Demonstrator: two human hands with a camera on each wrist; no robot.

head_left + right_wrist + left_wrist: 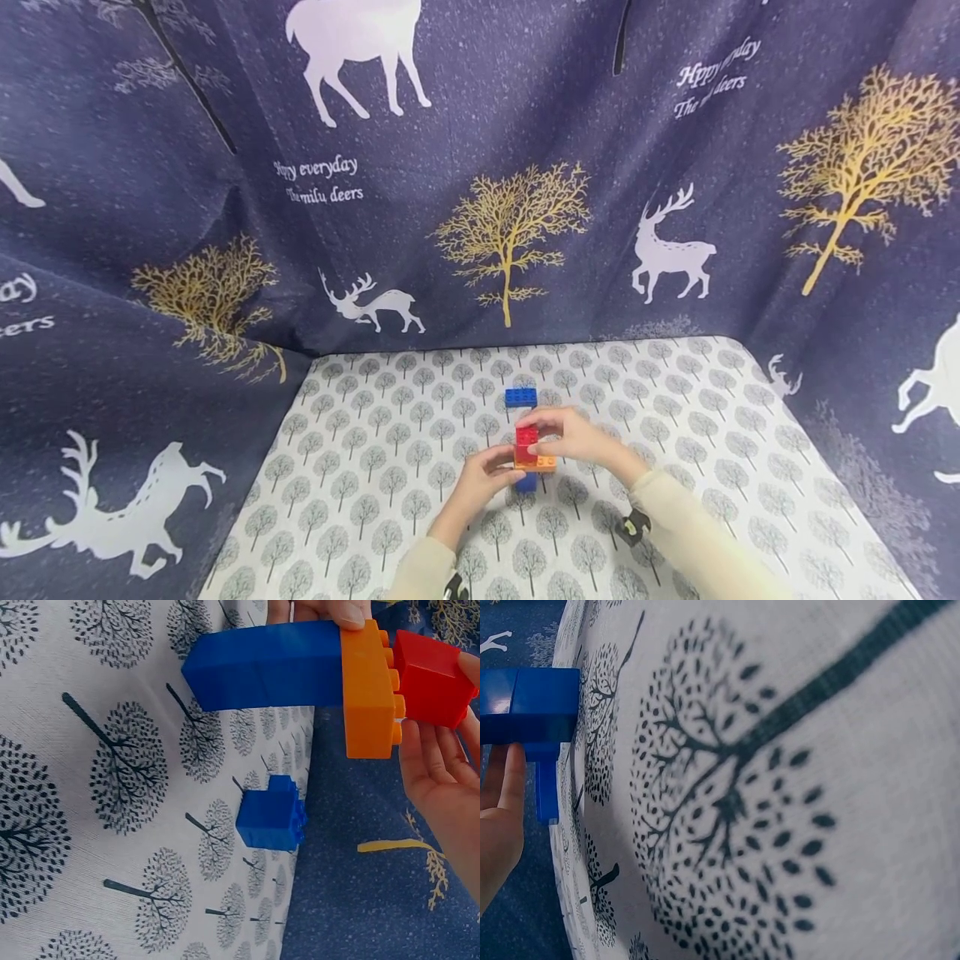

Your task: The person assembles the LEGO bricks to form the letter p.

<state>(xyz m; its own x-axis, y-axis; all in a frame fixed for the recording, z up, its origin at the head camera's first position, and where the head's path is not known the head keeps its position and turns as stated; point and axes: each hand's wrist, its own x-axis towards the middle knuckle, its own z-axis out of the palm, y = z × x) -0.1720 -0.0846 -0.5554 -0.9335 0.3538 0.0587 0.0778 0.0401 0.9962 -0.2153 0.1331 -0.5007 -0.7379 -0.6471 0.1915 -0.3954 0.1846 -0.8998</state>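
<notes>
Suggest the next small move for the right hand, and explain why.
Probably press the red brick down onto the orange brick. The right hand holds it at the orange studs, where it looks slightly tilted, perhaps not seated, while the left hand holds the orange brick.

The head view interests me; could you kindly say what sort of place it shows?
Probably a makeshift tabletop play space: deer-print fabric hangs behind a tree-print cloth, with toy bricks in hand.

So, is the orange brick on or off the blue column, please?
On: the right wrist view shows the orange brick meeting the blue column, no gap visible.
</notes>
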